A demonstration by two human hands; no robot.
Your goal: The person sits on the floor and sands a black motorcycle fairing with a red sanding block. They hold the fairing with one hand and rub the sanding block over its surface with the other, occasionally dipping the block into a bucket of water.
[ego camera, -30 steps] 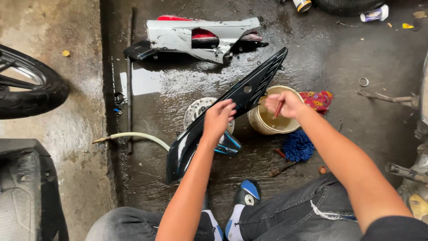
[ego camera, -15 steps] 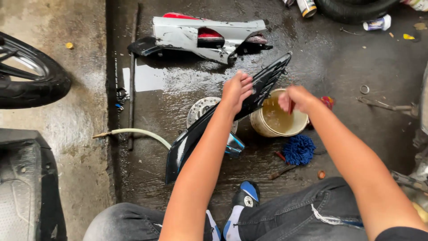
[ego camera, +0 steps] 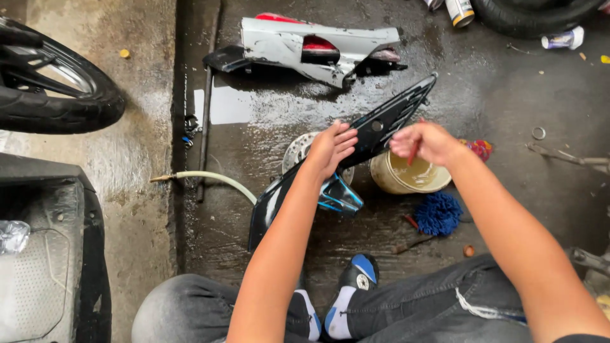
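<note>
Lifted from the cream bucket (ego camera: 410, 174) at frame centre, the right hand (ego camera: 424, 141) is now closed around a thin red-handled tool above the long black motorcycle panel (ego camera: 356, 149), which is steadied by the flat, spread left hand (ego camera: 330, 149).

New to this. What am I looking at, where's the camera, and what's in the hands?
There is no machine here: a person works with two bare hands, filmed by one camera worn on the head, looking down past their knees at a wet concrete floor. The left hand rests on a long black motorcycle panel that stands tilted on the floor. The right hand is closed around something thin and reddish above a small bucket of murky liquid; what it is cannot be told. On the floor lie a blue mop-like mitt, a white and red bodywork panel, a hose and a spray can. A wheel stands at left.
</note>
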